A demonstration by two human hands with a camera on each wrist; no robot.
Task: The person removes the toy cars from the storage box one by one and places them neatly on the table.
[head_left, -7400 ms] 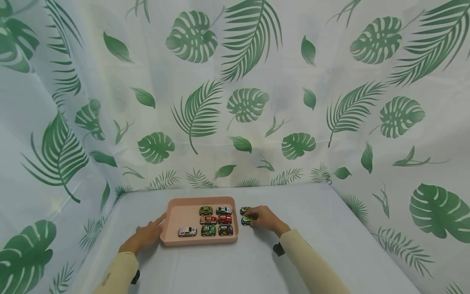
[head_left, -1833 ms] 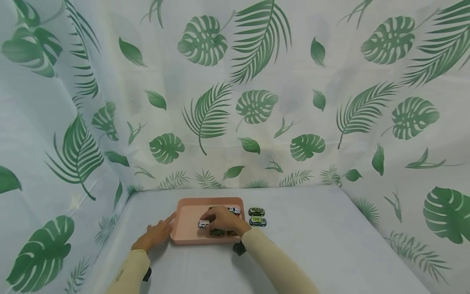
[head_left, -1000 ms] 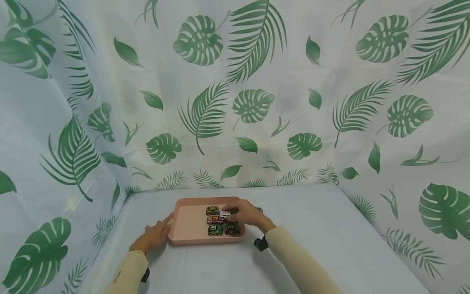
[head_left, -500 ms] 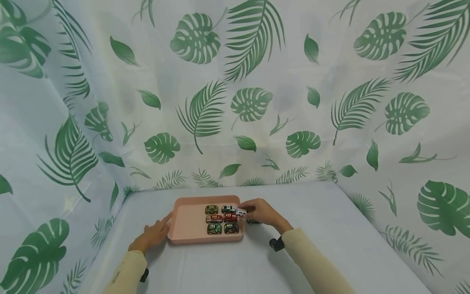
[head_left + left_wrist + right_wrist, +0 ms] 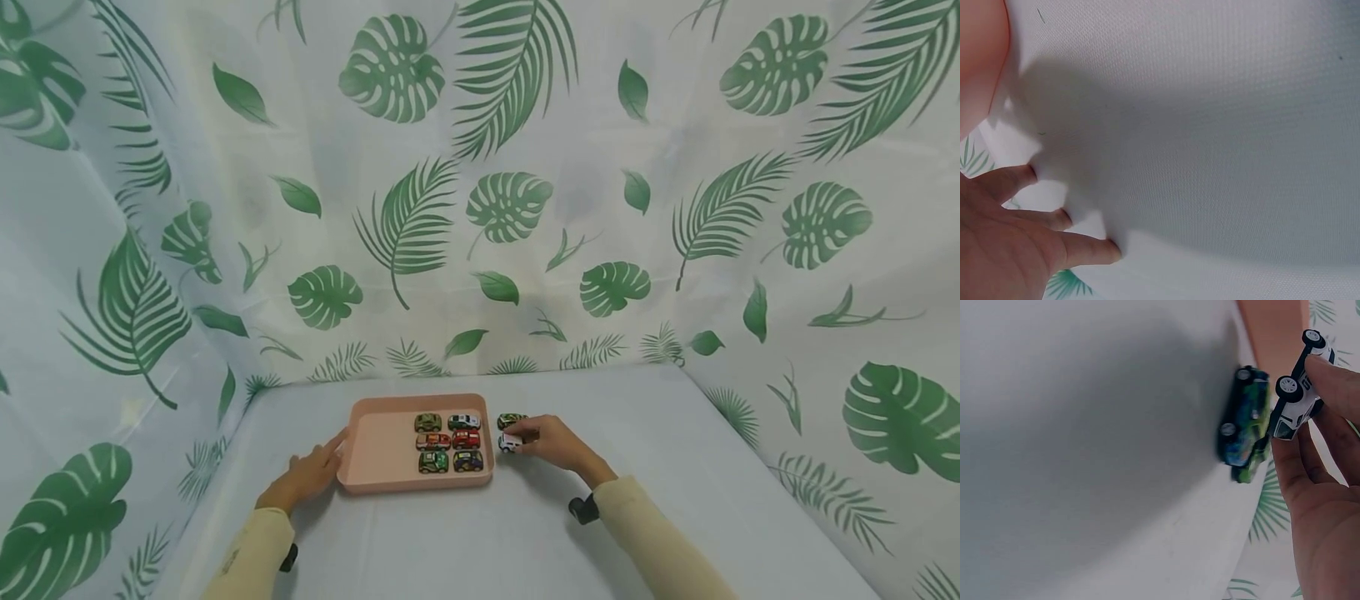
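- Leaf-printed backdrop (image 5: 525, 125) stood behind white tabletop (image 5: 450, 542).
- Right hand (image 5: 555, 442), I saw, pinched white toy car (image 5: 1297, 412).
- Left hand (image 5: 306, 477), fingers spread, lay against pink tray (image 5: 382, 450).

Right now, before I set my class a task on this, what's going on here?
A person is handling small toy cars around a pink tray. The right grip pinches a white toy car just outside the tray's right end, held up off the table. Two patterned cars are near it, outside the tray. Six other cars sit inside, in the tray's right half. The left grip is at the tray's left edge.
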